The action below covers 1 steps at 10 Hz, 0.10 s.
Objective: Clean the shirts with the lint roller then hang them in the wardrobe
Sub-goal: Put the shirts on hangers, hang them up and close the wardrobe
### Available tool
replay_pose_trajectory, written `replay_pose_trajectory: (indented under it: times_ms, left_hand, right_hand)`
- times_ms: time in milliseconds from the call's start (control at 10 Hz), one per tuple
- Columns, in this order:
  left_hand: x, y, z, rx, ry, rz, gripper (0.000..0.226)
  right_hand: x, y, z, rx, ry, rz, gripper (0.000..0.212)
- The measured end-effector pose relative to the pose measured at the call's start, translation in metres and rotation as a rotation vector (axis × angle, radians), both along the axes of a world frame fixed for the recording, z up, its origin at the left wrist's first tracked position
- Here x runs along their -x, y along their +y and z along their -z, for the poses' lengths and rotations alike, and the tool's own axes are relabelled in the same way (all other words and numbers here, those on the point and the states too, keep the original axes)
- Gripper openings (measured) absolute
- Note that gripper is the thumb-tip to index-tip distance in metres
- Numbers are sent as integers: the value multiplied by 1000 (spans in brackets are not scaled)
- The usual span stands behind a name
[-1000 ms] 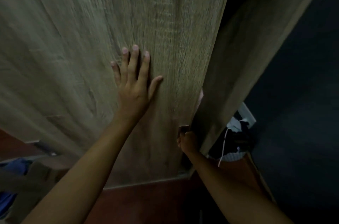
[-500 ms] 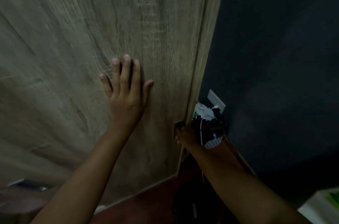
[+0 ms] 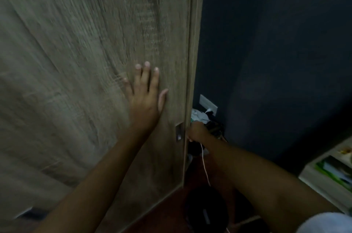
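The wooden wardrobe door [image 3: 85, 61] fills the left and middle of the head view and sits flush against the wardrobe's side edge. My left hand [image 3: 145, 97] lies flat on the door with fingers spread, holding nothing. My right hand [image 3: 196, 131] is curled at the door's right edge, just right of the recessed metal handle [image 3: 179, 132]. No shirt and no lint roller are in sight.
A dark blue wall [image 3: 276, 61] stands right of the wardrobe, with a white socket plate [image 3: 208, 104] and a pile of cloth and cables below it. A white cord [image 3: 205, 166] hangs down. A dark round object [image 3: 205, 211] lies on the red floor. White shelving [image 3: 331, 171] is at right.
The wardrobe door has swung from ajar to shut against the frame. My left hand stayed flat on it, and my right hand stayed at the door's edge by the handle.
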State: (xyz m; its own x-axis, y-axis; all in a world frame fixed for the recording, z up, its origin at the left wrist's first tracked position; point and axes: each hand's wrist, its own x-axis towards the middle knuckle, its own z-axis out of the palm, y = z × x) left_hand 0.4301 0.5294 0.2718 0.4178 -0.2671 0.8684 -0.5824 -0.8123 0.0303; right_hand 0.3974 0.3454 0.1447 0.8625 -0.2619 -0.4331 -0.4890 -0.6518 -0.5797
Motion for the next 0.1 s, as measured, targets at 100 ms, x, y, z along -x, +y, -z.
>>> replay_pose_trajectory:
  times_ms: [100]
  left_hand:
    - [6,-42,-19,-32,79,163,61]
  right_hand:
    - [9,-35,-42,139,-101,128,33]
